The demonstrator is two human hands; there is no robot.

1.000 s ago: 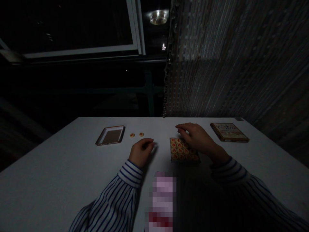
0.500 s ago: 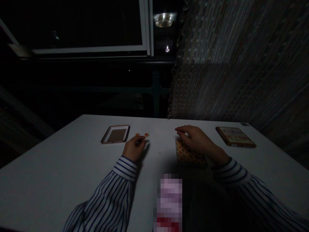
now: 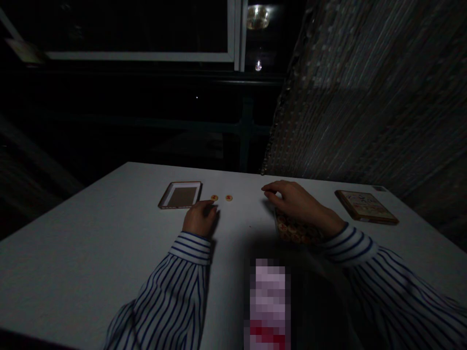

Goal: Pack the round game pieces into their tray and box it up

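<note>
Two round Chinese chess pieces with red markings lie side by side on the white table (image 3: 91, 233). The left piece (image 3: 214, 198) is at the fingertips of my left hand (image 3: 199, 218); I cannot tell if they touch it. A small gap separates the right piece (image 3: 228, 198) from that hand. The thumb and index finger of my left hand are apart. My right hand (image 3: 295, 201) hovers over a box of chess pieces (image 3: 292, 232), hiding its far part. Its fingers reach out beyond the box, thumb apart, with nothing visible in them.
A shallow box lid or tray (image 3: 182, 195) sits left of the two pieces. At the right lies a flat box (image 3: 367, 206) with a printed cover. A bead curtain (image 3: 350, 121) hangs behind the table, beside a dark window. A pixelated patch covers the near edge.
My left hand has drawn back leftward from the right piece to the left one. My right hand stays over the box, its thumb now farther from the index finger. The view has shifted.
</note>
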